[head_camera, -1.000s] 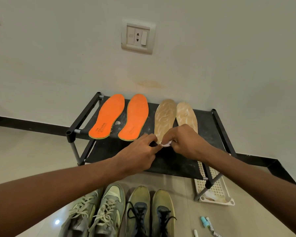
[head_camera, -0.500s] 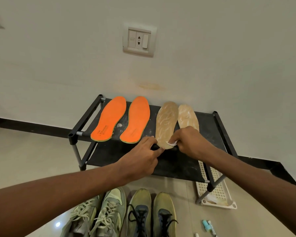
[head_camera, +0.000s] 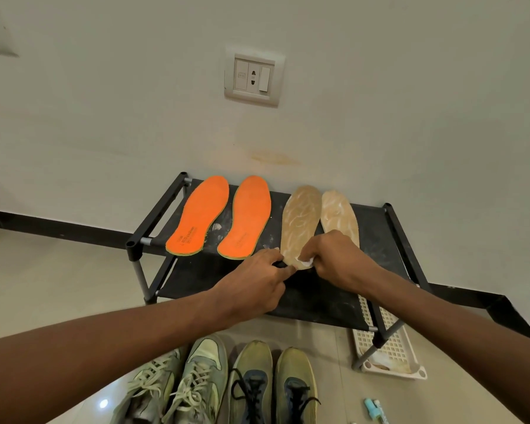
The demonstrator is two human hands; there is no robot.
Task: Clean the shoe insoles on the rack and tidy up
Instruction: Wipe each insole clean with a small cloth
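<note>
Lengthwise, tan insole [head_camera: 300, 223] toe toward wall

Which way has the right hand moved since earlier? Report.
No: right hand, gripping a white wipe, stays at heel of streaked tan insole on black rack.

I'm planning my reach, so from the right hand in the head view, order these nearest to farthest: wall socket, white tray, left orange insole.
From the right hand:
1. White tray, on the floor below and to its right, under the rack's end.
2. Left orange insole, on the rack's left side.
3. Wall socket, high on the wall behind.
</note>
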